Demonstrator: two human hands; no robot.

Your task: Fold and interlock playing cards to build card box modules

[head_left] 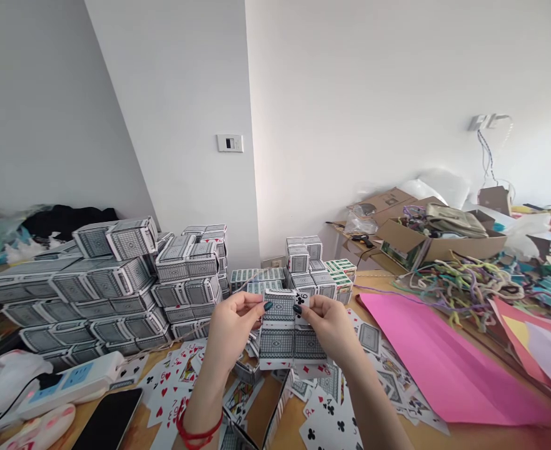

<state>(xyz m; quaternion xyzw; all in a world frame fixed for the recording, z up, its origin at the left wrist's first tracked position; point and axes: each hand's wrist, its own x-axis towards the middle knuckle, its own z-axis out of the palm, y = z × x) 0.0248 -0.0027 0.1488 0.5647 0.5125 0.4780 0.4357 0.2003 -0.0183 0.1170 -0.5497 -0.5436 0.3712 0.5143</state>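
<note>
My left hand [231, 328] pinches the left edge of a patterned-back playing card [279, 309], with the thumb on its near face. At the card's right side, my right hand [334, 331] is closed on a white edge showing black clubs and a number. Whether this is one folded card or several joined ones I cannot tell. Directly below the fingers is a block of folded cards [276, 345], patterned backs facing me and red diamonds along its lower edge. Loose playing cards [320, 415] lie face up and face down under both forearms.
Stacked card blocks [111, 281] rise at the left, with more blocks [312, 275] behind my hands. A power strip [69, 384] and a phone [109, 420] lie front left. Pink paper [437, 362], tangled yarn [458, 284] and a cardboard box [416, 247] occupy the right.
</note>
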